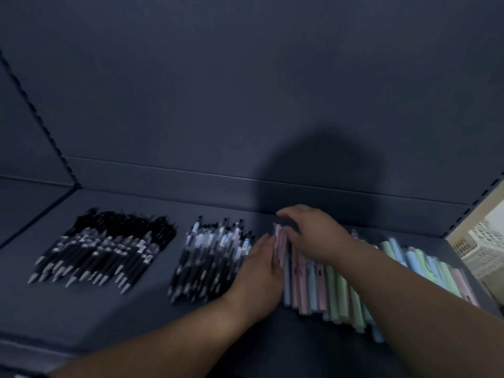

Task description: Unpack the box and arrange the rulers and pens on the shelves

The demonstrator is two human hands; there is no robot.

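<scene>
I see the left hand (pixel 259 271) with its fingers straight and pressed together, their edge flat against the left side of the pastel pens (pixel 335 293), touching the outermost pink one. The forearm reaches in from the near left. The right hand (pixel 313 233) lies palm down over the far ends of the same row, fingers bent and close together on the pens. Blur keeps me from telling whether they pinch any. Its forearm crosses the row from the near right. The pastel pens lie side by side on the shelf (pixel 136 309), right of the clear pens (pixel 212 257). The black pens (pixel 103 249) lie further left, and a white basket (pixel 485 255) stands at far right.
</scene>
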